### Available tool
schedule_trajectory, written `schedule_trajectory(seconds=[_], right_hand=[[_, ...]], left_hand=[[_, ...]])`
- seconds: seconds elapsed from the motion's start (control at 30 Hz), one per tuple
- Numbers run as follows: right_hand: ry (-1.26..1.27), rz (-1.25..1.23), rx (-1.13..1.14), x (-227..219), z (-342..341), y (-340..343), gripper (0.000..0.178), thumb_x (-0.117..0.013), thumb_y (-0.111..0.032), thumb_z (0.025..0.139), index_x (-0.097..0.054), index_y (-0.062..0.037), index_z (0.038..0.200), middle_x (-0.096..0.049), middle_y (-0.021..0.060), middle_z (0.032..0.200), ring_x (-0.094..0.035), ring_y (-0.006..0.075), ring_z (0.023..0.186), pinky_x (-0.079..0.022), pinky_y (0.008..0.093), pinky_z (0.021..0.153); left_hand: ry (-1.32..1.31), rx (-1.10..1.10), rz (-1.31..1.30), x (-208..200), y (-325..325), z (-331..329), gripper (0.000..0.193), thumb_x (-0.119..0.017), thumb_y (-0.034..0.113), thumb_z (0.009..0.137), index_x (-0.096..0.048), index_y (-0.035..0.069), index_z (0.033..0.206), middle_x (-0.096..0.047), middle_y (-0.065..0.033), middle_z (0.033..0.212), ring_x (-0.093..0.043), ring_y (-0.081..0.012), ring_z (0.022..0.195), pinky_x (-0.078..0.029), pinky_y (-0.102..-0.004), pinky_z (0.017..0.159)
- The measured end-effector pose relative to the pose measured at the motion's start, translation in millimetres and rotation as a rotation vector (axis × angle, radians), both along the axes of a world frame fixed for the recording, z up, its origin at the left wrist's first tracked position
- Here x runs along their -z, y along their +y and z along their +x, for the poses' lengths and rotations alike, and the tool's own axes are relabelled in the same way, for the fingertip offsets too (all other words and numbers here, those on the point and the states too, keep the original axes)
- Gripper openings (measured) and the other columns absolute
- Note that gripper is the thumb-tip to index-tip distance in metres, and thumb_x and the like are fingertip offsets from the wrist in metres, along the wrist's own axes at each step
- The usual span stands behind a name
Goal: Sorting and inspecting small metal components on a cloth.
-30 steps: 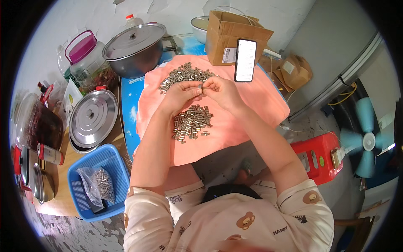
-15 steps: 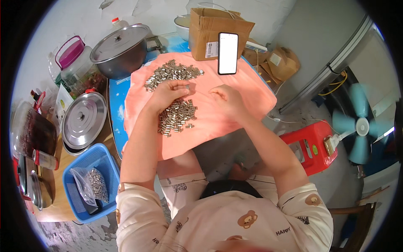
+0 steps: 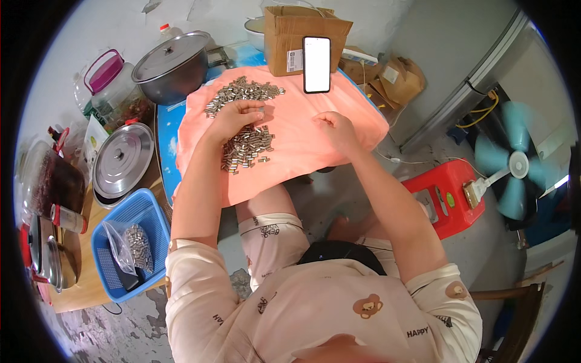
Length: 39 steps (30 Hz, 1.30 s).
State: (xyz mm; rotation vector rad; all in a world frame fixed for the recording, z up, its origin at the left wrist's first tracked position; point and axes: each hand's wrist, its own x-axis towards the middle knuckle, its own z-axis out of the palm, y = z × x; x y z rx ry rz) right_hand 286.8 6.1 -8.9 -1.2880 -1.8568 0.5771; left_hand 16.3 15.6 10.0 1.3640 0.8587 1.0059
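Observation:
A salmon-pink cloth (image 3: 290, 145) covers the blue table, with two heaps of small shiny metal cylinders on it. The larger far heap (image 3: 245, 91) lies beyond my left hand; the smaller near heap (image 3: 245, 148) is just below it. My left hand (image 3: 233, 120) hovers between the heaps, thumb and fingers pinched on a small metal cylinder (image 3: 261, 111) whose end shows at the fingertips. Over the cloth's right part, my right hand (image 3: 339, 130) is closed with thumb and forefinger together; whatever it may hold is too small to make out.
A lit phone (image 3: 317, 65) leans against a cardboard box (image 3: 296, 36) at the back. Lidded pot (image 3: 175, 72) stands far left. A blue basket (image 3: 106, 266) holds a bag of metal cylinders (image 3: 140, 249). At right are a red stool (image 3: 445, 209) and a spinning fan (image 3: 518, 164).
The whole view has shifted, with the table sitting slightly higher in the picture. My right hand has moved a little farther right from the left one; the left keeps its pinch between the heaps.

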Motion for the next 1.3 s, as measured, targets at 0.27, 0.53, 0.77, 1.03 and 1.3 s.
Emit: schedule_trajectory(seconds=[0.27,0.53,0.77,1.03,1.3], right_hand=[[-0.098,-0.195,-0.004,-19.4,-2.9,1.9,0.017,-0.054,-0.013,0.080,-0.061,0.0000,0.088,-0.061,0.0039,0.083,-0.055,0.0079,0.075,-0.043,0.0221,0.067],[-0.037,0.251,0.045,-35.1,18.8,99.3,0.019,-0.051,-0.016,0.078,-0.063,-0.0038,0.088,-0.060,0.0118,0.077,-0.057,0.0195,0.070,-0.043,0.0282,0.063],[-0.160,0.289,0.056,-43.3,6.4,127.5,0.017,-0.049,-0.014,0.078,-0.062,-0.0042,0.080,-0.060,0.0113,0.080,-0.057,0.0250,0.075,-0.044,0.0331,0.069],[-0.080,0.360,0.089,-50.5,-0.9,132.7,0.014,-0.050,-0.013,0.077,-0.062,-0.0054,0.079,-0.060,0.0108,0.079,-0.057,0.0260,0.076,-0.044,0.0344,0.068],[-0.088,0.172,-0.334,-53.1,-96.5,90.0,0.010,-0.053,-0.011,0.075,-0.061,-0.0057,0.080,-0.059,0.0126,0.076,-0.057,0.0258,0.071,-0.043,0.0338,0.061]], left_hand=[[0.034,-0.050,0.005,2.7,-3.1,0.6,0.029,-0.059,0.005,0.078,-0.053,-0.003,0.106,-0.061,-0.0045,0.086,-0.058,-0.0098,0.074,-0.047,-0.0205,0.062],[-0.019,-0.041,-0.023,1.8,-3.6,0.6,0.028,-0.057,0.001,0.079,-0.052,-0.002,0.106,-0.061,-0.0065,0.089,-0.058,-0.0104,0.077,-0.047,-0.0208,0.066],[0.006,-0.075,-0.091,0.0,-2.2,-0.3,0.029,-0.057,0.000,0.078,-0.052,-0.002,0.106,-0.058,-0.0023,0.086,-0.055,-0.0085,0.076,-0.046,-0.0203,0.067],[0.000,-0.085,-0.110,-0.6,-2.5,-0.7,0.030,-0.059,0.001,0.077,-0.053,0.000,0.107,-0.058,-0.0010,0.087,-0.055,-0.0073,0.077,-0.046,-0.0196,0.065],[-0.009,-0.142,-0.067,1.7,-2.8,0.5,0.029,-0.060,0.000,0.077,-0.054,-0.001,0.105,-0.056,0.0002,0.083,-0.052,-0.0065,0.072,-0.044,-0.0189,0.063]])
